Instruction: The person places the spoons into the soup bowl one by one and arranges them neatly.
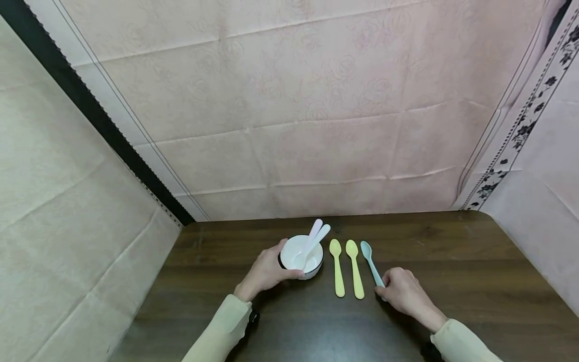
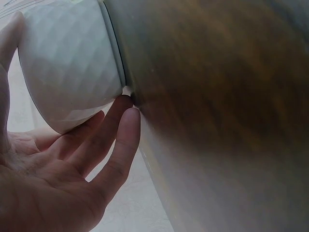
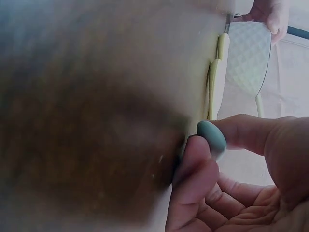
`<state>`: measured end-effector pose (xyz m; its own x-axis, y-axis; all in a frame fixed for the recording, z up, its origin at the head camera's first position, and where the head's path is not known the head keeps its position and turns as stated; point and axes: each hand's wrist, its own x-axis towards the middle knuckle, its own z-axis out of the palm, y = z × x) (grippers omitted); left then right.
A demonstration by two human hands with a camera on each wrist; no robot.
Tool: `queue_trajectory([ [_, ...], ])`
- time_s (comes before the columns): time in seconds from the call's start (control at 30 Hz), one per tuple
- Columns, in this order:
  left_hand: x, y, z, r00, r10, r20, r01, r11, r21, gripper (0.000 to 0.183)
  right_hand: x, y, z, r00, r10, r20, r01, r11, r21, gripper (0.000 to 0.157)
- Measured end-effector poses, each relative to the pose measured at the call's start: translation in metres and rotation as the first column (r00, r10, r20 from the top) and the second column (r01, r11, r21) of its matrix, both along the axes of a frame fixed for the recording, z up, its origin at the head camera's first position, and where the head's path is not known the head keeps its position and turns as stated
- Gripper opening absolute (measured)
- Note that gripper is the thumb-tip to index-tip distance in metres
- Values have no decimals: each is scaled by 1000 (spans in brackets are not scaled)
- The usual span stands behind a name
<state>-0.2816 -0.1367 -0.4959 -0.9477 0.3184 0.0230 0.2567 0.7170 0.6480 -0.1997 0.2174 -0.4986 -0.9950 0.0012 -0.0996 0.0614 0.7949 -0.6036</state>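
Observation:
A white bowl [image 1: 295,247] with a dark rim line stands on the table, and its dimpled side fills the upper left of the left wrist view. My left hand [image 1: 268,269] grips it from the left, thumb at the near side. Inside the bowl lean a lilac spoon [image 1: 315,229] and a white spoon [image 1: 322,233], handles up. My right hand [image 1: 404,291] pinches the handle end of a light blue spoon [image 1: 372,262] between thumb and fingers; the handle's rounded end [image 3: 211,135] shows in the right wrist view. Whether that spoon still touches the table I cannot tell.
Two yellow-green spoons, a left one [image 1: 337,269] and a right one [image 1: 356,271], lie side by side between bowl and blue spoon, bowls pointing away. The brown wooden table [image 1: 470,281] ends at a pale cloth backdrop [image 1: 316,151], with cloth on both sides too.

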Motion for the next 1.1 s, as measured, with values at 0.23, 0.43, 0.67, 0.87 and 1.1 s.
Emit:
queue_trajectory([
  [0.23, 0, -1, -1, 1000, -3, 1, 3, 1000, -4, 111, -1, 4, -1, 1000, -10, -7, 10, 1000, -19, 22],
  [0.43, 0, -1, -2, 1000, -7, -6, 7, 1000, -1, 107, -1, 9, 2, 999, -18, -26, 16, 999, -52, 15],
  [0.67, 0, -1, -2, 1000, 2, -2, -2, 1000, -5, 110, -3, 15, 8, 999, -18, -35, 15, 996, -85, 14],
  [0.87, 0, 0, -2, 1000, 2, -8, -2, 1000, -4, 108, -5, 18, 14, 998, -11, -63, 3, 992, -127, 15],
  [1.1, 0, 1, 0, 1000, 10, -1, -10, 1000, -6, 111, -7, 19, 21, 997, -6, -80, -8, 983, -183, 18],
])
